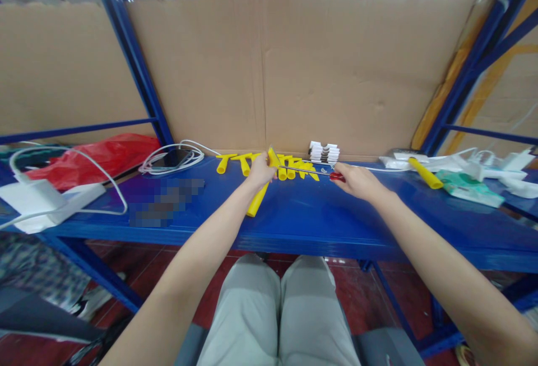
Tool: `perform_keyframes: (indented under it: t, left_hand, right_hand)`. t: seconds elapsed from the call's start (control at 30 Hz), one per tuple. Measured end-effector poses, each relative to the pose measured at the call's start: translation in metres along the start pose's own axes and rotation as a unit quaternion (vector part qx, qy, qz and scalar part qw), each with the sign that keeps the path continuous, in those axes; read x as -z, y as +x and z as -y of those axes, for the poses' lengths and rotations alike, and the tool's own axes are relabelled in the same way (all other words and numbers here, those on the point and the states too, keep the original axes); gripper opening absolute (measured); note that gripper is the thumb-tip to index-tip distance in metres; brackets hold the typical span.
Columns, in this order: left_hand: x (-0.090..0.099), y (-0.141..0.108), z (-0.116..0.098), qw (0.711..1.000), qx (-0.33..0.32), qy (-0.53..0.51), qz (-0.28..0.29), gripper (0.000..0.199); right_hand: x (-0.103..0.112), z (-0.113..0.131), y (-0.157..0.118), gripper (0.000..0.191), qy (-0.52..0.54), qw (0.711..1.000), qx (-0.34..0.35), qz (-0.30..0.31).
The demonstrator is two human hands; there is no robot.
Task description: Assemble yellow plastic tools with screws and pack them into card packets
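My left hand (261,171) is closed around a yellow plastic T-shaped handle (258,200), whose tube slants down toward me while its head points up past my fingers. In my right hand (357,180) is a screwdriver (309,171) with a red grip and a long metal shaft. The shaft runs leftward, its tip reaching the yellow handle near my left fingers; whether it touches a screw is too small to tell. Behind my hands lie several more yellow T-shaped handles (245,165) in a row. White slotted parts (324,153) stand stacked behind them.
The blue bench (319,214) has a cardboard wall (336,74) at its back. On the left are a red plastic bag (105,158), a coiled white cable (197,156) and a white charger (37,200). To the right lie a yellow tube (425,174) and a green packet (468,188).
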State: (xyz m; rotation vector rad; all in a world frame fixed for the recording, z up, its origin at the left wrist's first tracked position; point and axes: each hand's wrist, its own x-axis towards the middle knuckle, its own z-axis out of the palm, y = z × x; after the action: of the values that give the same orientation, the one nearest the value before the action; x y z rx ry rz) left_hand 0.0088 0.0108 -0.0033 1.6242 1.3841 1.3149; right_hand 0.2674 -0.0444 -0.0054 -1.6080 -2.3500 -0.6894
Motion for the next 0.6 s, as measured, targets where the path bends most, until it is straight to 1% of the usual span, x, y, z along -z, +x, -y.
perform_keyframes:
  t: [0.1,0.23,0.37,0.5,0.6]
  left_hand:
    - [0.0,0.0004,0.0006,1.0,-0.003,0.006,0.003,0.03]
    - [0.0003,0.0008,0.0006,1.0,-0.002,0.011,0.007,0.03]
    - [0.0011,0.0001,-0.0001,1.0,-0.007,0.017,0.006,0.03]
    - [0.002,0.0004,0.0,1.0,-0.004,0.016,0.006,0.031]
    - [0.0029,0.0014,-0.0001,1.0,-0.005,0.017,-0.008,0.03]
  right_hand:
    - [0.0027,0.0,-0.0008,0.021,-0.008,1.0,-0.009,-0.003]
    - [0.003,0.0013,-0.0007,0.027,0.022,1.0,-0.012,-0.005]
    - [-0.0015,0.0011,0.0005,0.025,0.041,0.999,-0.01,-0.003]
    - [-0.0047,-0.0005,0.001,0.021,0.007,1.0,-0.015,-0.007]
    - [-0.0053,-0.0001,0.0006,0.023,0.006,1.0,-0.001,-0.02]
